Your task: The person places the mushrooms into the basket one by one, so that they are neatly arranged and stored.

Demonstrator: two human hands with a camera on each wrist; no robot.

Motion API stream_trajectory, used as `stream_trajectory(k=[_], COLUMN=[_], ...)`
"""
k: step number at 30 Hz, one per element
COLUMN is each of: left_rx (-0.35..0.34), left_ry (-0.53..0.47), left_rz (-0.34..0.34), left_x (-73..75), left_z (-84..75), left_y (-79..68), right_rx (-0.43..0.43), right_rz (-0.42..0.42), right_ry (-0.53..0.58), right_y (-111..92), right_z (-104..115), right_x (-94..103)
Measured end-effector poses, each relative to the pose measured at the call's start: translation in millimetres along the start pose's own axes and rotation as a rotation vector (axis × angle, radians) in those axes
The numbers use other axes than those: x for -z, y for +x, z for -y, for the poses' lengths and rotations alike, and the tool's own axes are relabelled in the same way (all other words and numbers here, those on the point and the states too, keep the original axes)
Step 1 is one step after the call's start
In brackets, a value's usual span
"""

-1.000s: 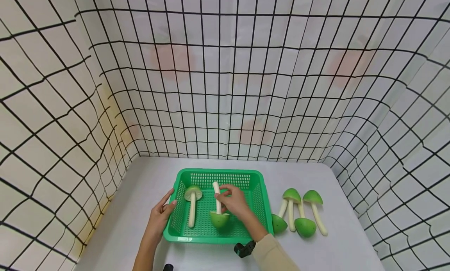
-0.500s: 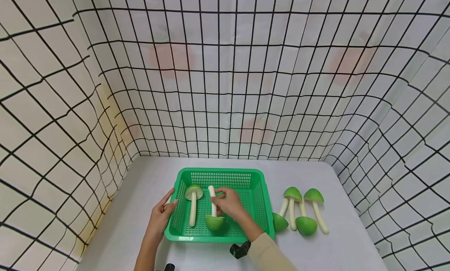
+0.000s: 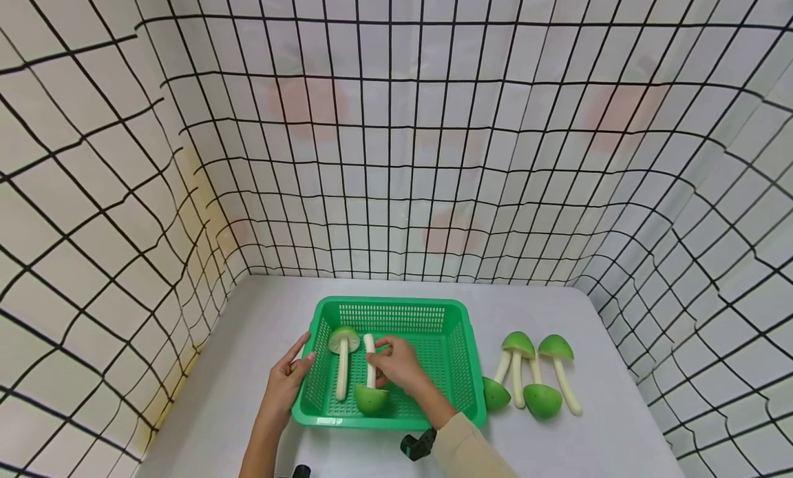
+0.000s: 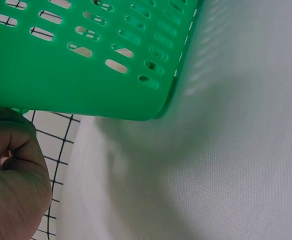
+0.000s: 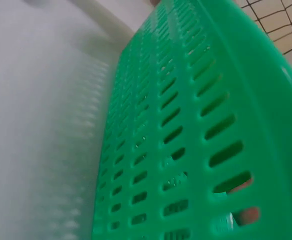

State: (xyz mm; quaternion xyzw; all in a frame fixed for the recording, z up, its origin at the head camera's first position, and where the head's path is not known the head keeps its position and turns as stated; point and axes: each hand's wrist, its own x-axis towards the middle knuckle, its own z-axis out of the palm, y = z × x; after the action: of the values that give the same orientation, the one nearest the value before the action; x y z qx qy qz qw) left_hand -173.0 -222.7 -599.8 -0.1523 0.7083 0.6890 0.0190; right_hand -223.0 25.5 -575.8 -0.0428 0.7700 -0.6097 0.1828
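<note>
Inside the green plastic basket [image 3: 460,309], my right hand [image 3: 399,365] pinches the white stem of a green-capped mushroom [image 3: 372,399]. That mushroom's cap points toward me and its stem toward the back. Left of it, another green-capped mushroom [image 3: 342,375] lies with its cap at the far end, its stem toward me. My left hand [image 3: 285,387] grips the basket's left rim, thumb over the edge; in the left wrist view the same hand [image 4: 15,175] has curled fingers beside the basket wall [image 4: 85,80]. The right wrist view shows mostly the basket's outer wall [image 5: 186,125].
Right of the basket, several mushrooms lie on the white table [image 3: 619,437]; among them are a cap-up one [image 3: 517,342], a cap-down one [image 3: 543,401] and an outer one [image 3: 556,347]. Black wire mesh [image 3: 421,168] encloses the back and sides.
My right hand has moved left and slightly lower with the mushroom, bringing it closer to the one lying in the basket. The left hand stays at the rim.
</note>
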Motion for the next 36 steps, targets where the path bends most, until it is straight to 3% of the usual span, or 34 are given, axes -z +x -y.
stream_trajectory(k=[36], left_rx=[0.004], left_ry=[0.012], left_rz=[-0.002], left_x=[0.2], left_z=[-0.8], left_y=[0.8], right_rx=[-0.081], right_rz=[0.010], right_ry=[-0.055], right_y=[9], right_z=[-10], right_x=[-27.4])
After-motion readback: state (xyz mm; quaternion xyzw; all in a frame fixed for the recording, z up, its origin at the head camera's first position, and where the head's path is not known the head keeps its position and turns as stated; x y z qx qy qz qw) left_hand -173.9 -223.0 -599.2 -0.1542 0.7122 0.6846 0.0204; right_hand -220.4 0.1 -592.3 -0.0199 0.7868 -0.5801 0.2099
